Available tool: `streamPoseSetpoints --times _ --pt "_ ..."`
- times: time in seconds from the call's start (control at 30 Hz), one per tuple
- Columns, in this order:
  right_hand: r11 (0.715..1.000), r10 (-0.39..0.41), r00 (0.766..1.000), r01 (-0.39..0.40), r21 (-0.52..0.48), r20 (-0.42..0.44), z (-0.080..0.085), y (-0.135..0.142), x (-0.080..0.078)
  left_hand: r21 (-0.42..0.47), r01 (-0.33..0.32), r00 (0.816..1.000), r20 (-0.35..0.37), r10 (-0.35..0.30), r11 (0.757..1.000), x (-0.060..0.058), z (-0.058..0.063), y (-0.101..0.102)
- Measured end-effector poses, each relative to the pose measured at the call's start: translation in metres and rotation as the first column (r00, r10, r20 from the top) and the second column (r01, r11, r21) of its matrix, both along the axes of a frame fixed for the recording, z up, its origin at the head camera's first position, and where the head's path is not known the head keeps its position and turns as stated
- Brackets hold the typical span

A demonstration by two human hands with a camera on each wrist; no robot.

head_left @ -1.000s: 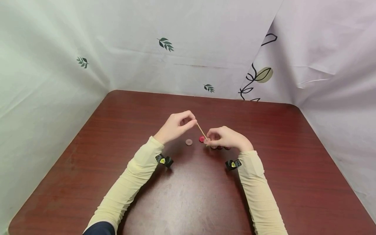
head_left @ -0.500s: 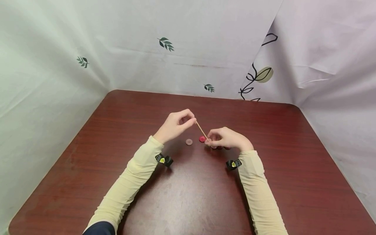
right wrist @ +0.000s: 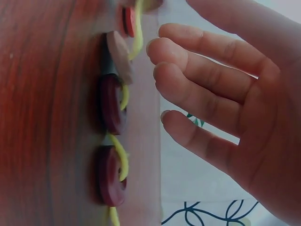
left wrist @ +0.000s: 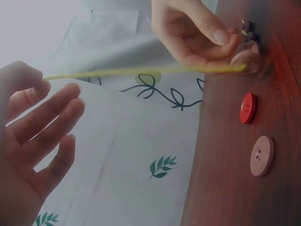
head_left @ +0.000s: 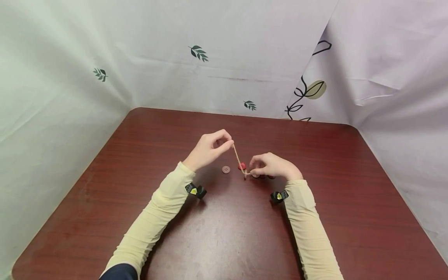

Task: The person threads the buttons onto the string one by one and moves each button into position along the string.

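A dark reddish wooden table (head_left: 217, 241) carries a loose pale pink button (head_left: 226, 169) and a red button (head_left: 241, 166).

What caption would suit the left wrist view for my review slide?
Left hand pinches a yellow cord stretched to the right hand beside loose red and tan buttons.

The right hand (right wrist: 235, 108) fills three o'clock, fingers loosely bent; strung buttons (right wrist: 113, 141) on yellow cord (right wrist: 123, 157) line nine o'clock.
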State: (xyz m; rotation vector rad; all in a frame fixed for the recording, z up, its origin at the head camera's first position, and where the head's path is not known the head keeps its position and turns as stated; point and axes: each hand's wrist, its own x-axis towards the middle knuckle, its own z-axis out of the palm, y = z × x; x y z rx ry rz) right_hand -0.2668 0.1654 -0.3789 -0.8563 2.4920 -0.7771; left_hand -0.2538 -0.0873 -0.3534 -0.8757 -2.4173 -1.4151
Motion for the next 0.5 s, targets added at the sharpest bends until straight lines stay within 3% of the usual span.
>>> streamPoseSetpoints --times 0.27,0.5 --pt "1.0 -0.003 1.0 0.003 0.023 -0.002 -0.0028 -0.0001 -0.0016 -0.004 0.007 1.0 0.017 -0.007 1.0 0.0 -0.0015 0.0021" --pt "0.999 0.03 0.999 -0.031 -0.028 -0.043 -0.0051 -0.0038 -0.0029 0.0 0.014 1.0 0.025 -0.014 1.0 -0.0002 -0.0024 0.003"
